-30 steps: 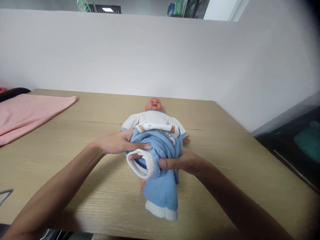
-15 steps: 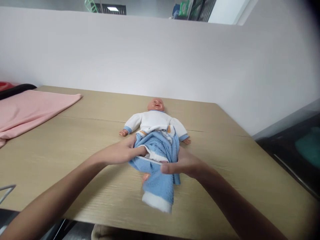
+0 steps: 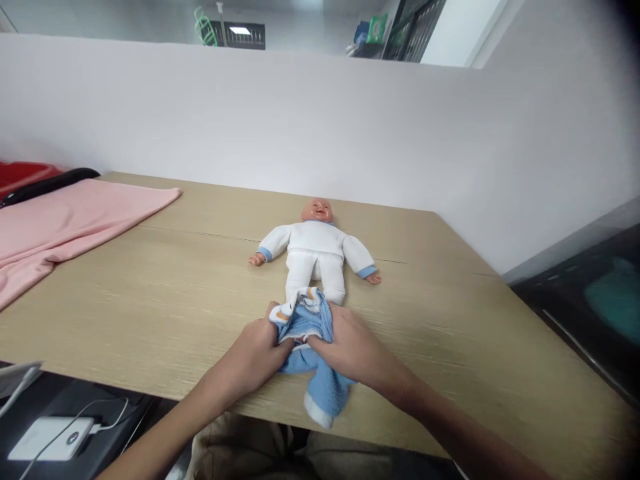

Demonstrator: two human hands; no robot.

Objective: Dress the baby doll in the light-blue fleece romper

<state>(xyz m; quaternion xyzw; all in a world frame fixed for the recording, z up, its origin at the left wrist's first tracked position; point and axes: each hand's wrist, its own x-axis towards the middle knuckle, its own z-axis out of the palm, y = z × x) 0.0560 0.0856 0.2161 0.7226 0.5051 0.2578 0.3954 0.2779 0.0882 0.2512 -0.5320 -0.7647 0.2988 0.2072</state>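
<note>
A baby doll (image 3: 315, 237) lies on its back on the table, head toward the wall, in a white top and white leggings with blue cuffs at the wrists. Around its lower legs is a bunched blue terry garment (image 3: 305, 323) with white trim and a yellow-orange print. My left hand (image 3: 263, 343) grips the garment's left edge, thumb pointing inward. On the other side my right hand (image 3: 347, 340) pinches the right edge the same way. A white-cuffed end of the cloth hangs toward me. The doll's feet are hidden by the cloth and my hands.
On the wooden table (image 3: 150, 287), a pink cloth (image 3: 75, 220) lies at the left, beside a red object (image 3: 27, 177) with a black edge. A white power bank (image 3: 53, 439) with a cable lies below at lower left. A white wall (image 3: 300, 120) rises behind the table.
The blue garment has moved down from the doll's waist to its lower legs, uncovering the white leggings. Both hands have come toward me and closer together with it.
</note>
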